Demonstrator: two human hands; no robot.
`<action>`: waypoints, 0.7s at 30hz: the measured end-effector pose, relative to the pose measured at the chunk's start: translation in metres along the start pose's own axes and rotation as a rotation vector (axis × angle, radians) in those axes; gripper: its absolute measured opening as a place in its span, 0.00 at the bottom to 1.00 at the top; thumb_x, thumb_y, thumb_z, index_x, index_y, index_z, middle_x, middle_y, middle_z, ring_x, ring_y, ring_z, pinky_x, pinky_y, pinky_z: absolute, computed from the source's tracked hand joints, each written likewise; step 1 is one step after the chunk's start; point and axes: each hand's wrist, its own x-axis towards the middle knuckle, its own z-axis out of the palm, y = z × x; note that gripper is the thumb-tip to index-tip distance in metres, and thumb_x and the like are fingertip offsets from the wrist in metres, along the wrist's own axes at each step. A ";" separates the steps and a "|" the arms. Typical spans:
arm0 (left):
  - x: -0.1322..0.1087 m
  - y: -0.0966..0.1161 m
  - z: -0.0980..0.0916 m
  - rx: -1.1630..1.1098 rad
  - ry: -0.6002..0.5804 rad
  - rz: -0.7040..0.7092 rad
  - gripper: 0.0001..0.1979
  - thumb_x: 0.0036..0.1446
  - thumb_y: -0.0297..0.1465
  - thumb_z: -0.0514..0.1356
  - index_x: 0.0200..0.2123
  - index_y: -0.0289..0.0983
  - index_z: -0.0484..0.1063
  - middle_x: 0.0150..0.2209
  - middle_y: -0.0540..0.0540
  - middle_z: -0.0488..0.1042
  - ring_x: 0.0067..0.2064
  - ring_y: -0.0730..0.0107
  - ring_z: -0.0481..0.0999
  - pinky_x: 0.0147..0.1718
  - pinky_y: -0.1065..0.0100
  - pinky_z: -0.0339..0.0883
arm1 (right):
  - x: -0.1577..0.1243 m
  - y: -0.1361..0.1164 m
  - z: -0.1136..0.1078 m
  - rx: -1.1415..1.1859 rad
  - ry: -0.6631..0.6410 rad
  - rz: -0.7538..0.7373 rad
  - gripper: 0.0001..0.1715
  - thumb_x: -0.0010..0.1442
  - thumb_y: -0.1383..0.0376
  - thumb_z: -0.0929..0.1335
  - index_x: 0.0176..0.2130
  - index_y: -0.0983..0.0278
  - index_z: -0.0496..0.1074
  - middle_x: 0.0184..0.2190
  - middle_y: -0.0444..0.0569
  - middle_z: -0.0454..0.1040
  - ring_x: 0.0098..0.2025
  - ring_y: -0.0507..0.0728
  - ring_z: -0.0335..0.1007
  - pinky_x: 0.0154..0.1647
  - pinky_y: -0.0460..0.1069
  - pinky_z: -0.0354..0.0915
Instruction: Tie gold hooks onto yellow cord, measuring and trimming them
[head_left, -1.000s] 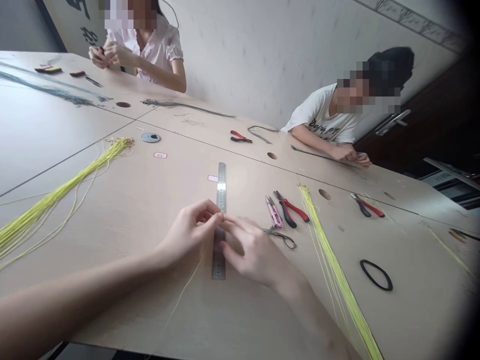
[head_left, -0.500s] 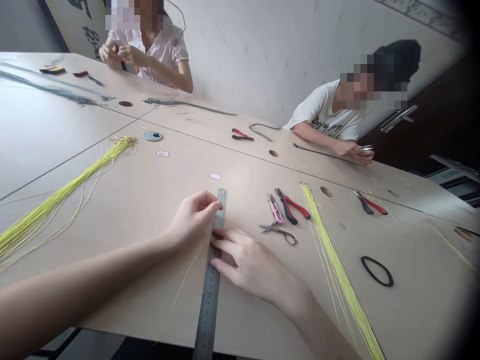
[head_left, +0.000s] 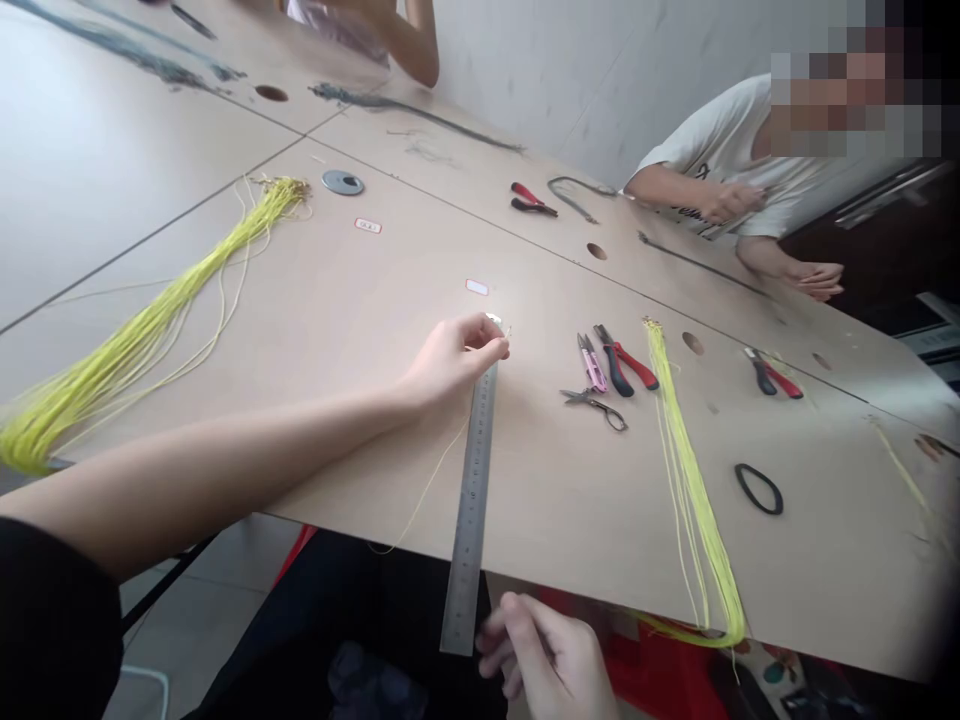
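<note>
On the left of the table (head_left: 315,300), a yellow cord bundle (head_left: 127,350) is laid loose, kept in no box or tray. Further right, one end of a single yellow cord (head_left: 427,485) is pinched by the left hand (head_left: 450,365) at the top of the steel ruler (head_left: 474,490), which overhangs the edge and could be tipped off. The right hand (head_left: 544,660) is curled below the edge; whether anything is gripped cannot be told. A second bundle (head_left: 686,470) is draped over the edge, where strands could be dragged down.
</note>
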 end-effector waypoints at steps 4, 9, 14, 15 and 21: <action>0.001 -0.001 0.000 -0.008 0.001 0.024 0.05 0.51 0.28 0.54 0.25 0.35 0.67 0.29 0.49 0.73 0.34 0.72 0.71 0.34 0.69 0.61 | 0.012 -0.002 0.016 -0.029 -0.051 -0.035 0.31 0.57 0.44 0.60 0.18 0.65 0.66 0.14 0.47 0.69 0.14 0.51 0.63 0.16 0.45 0.58; 0.002 -0.006 -0.003 -0.008 0.032 0.044 0.05 0.51 0.29 0.54 0.25 0.35 0.67 0.29 0.48 0.73 0.33 0.72 0.71 0.33 0.69 0.61 | 0.012 -0.002 0.032 0.135 -0.088 -0.090 0.31 0.58 0.46 0.60 0.23 0.67 0.73 0.19 0.52 0.74 0.20 0.55 0.71 0.22 0.47 0.65; 0.004 -0.008 -0.002 -0.002 0.021 0.042 0.06 0.51 0.29 0.54 0.25 0.35 0.67 0.29 0.48 0.73 0.33 0.71 0.72 0.35 0.67 0.62 | 0.003 0.004 0.051 0.386 -0.229 -0.017 0.26 0.55 0.46 0.64 0.28 0.67 0.73 0.20 0.51 0.75 0.16 0.52 0.66 0.17 0.45 0.59; 0.004 -0.008 -0.002 -0.002 0.016 0.041 0.06 0.51 0.29 0.54 0.25 0.35 0.67 0.29 0.48 0.73 0.33 0.71 0.72 0.35 0.67 0.62 | 0.004 0.002 0.055 0.434 -0.244 -0.011 0.26 0.55 0.46 0.64 0.30 0.67 0.73 0.20 0.51 0.75 0.16 0.51 0.65 0.16 0.45 0.58; 0.001 -0.002 -0.005 -0.020 0.032 0.033 0.05 0.51 0.28 0.54 0.25 0.35 0.67 0.27 0.49 0.71 0.31 0.71 0.71 0.32 0.68 0.61 | 0.001 0.004 0.053 0.416 -0.261 -0.249 0.24 0.55 0.47 0.64 0.25 0.63 0.74 0.16 0.48 0.72 0.17 0.52 0.66 0.18 0.46 0.61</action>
